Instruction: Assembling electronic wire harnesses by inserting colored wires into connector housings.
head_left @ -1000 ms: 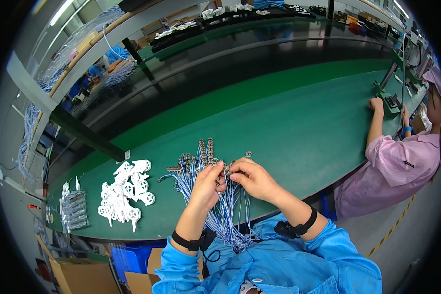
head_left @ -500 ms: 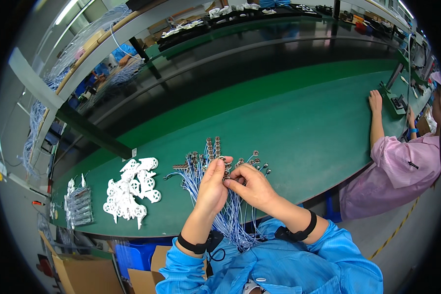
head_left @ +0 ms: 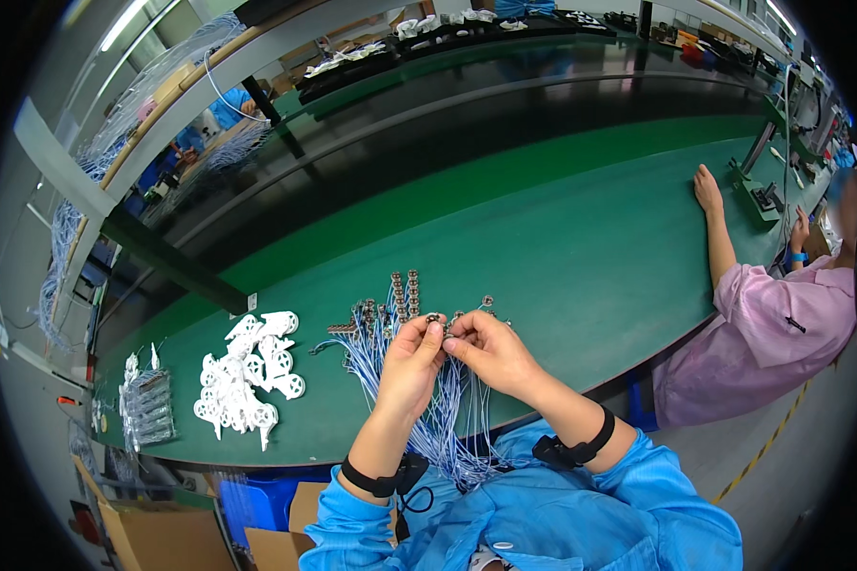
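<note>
Over the near edge of the green bench, my left hand (head_left: 409, 366) pinches a small round metal part (head_left: 434, 319) between thumb and fingers. My right hand (head_left: 493, 354) is closed close beside it, its fingertips on the same cluster of small parts; exactly what they grip is partly hidden. Beneath both hands a bundle of thin blue and white wires (head_left: 440, 428) trails toward my lap. Behind my left hand, more wired round metal parts (head_left: 412, 290) stand in dark rows. One more metal part (head_left: 487, 301) lies beyond my right hand.
White plastic pieces (head_left: 267, 414) are piled to the left on the green bench (head_left: 581, 266). Past them lie transparent packets (head_left: 149, 404). A dark conveyor (head_left: 428, 124) runs behind. At the right, a person in a pink garment (head_left: 771, 333) rests an arm on the bench. Cardboard boxes (head_left: 167, 533) stand below left.
My left hand has lowered slightly, and its fingers are drawn in around the metal part. My right fingers have shifted upward beside it. The person's hand at right has moved slightly left.
</note>
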`<state>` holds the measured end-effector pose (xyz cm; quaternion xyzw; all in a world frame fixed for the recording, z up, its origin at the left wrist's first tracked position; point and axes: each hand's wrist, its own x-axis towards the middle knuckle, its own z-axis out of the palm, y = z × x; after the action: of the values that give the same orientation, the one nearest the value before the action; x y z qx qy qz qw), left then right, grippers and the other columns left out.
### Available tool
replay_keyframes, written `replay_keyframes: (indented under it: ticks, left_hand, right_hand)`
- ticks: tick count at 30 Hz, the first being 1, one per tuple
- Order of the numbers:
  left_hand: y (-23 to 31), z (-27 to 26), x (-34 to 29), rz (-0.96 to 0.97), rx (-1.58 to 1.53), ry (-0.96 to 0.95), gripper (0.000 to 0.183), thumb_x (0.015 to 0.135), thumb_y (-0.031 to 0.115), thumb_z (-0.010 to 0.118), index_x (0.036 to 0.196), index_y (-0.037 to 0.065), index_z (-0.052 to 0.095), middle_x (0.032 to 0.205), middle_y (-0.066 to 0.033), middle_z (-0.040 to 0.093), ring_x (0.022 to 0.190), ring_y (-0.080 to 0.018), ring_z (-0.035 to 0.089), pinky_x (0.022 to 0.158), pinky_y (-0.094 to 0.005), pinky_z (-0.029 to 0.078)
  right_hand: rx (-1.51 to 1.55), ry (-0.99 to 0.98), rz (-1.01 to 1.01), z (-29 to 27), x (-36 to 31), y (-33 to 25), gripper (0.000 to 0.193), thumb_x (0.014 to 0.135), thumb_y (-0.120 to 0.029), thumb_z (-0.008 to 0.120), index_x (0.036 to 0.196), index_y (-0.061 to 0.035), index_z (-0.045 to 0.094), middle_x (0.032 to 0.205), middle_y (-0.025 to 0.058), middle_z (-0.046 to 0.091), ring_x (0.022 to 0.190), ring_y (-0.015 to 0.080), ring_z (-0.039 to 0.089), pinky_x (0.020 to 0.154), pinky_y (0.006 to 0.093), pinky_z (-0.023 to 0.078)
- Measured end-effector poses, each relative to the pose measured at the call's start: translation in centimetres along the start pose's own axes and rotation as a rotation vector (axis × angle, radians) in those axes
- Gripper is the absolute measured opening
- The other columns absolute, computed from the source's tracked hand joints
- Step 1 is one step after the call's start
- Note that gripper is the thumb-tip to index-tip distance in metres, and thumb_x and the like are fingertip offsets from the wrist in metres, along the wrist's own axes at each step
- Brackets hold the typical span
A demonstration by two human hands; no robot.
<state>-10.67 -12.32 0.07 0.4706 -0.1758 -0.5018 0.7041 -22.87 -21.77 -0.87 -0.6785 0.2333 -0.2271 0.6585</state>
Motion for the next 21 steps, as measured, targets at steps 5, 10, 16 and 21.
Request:
replay_keyframes:
  ticks: [5,10,16,21]
  left_hand:
    - [-0.1,-0.7,0.4,-0.141,-0.091,-0.055,0.018,0.095,0.024,0.058,0.102,0.008,0.063,0.093,0.0028,0.061,0.08,-0.0045,0.049,0.071,-0.0195,0.038]
    - [-0.6,0.0,0.6,0.237,0.444,0.062,0.021,0.096,0.024,0.056,0.102,0.004,0.062,0.087,0.002,0.061,0.073,-0.005,0.051,0.067,-0.0189,0.041]
    - [-0.8,-1.0,1.4,-0.085,0.161,-0.103,0.022,0.096,0.023,0.055,0.099,0.002,0.061,0.092,-0.0018,0.061,0.078,-0.0088,0.055,0.071,-0.0225,0.045]
    - [-1.6,-1.4,2.1,0.536,1.256,0.095,0.035,0.091,0.023,0.06,0.116,-0.002,0.059,0.09,-0.014,0.058,0.084,-0.0256,0.056,0.076,-0.0355,0.046]
  right_hand:
    - [0.058,-0.028,-0.02,-0.5,0.2,1.1,0.015,0.09,-0.007,0.061,0.101,0.0016,0.055,0.09,0.0035,0.06,0.081,0.0074,0.057,0.072,0.0236,0.049]
    - [0.051,-0.014,0.087,-0.9,0.4,0.7,0.013,0.09,-0.006,0.061,0.1,0.0018,0.055,0.091,0.0036,0.061,0.084,0.0081,0.059,0.073,0.0229,0.049]
    - [0.112,-0.045,0.077,-1.7,-0.6,-0.5,0.015,0.09,-0.007,0.061,0.101,0.0026,0.057,0.089,0.0047,0.063,0.08,0.0081,0.059,0.071,0.0232,0.049]
    - [-0.369,0.13,0.06,-3.0,-0.2,-0.3,0.029,0.083,-0.015,0.068,0.104,0.0031,0.059,0.079,0.0072,0.062,0.075,0.0129,0.058,0.069,0.0275,0.048]
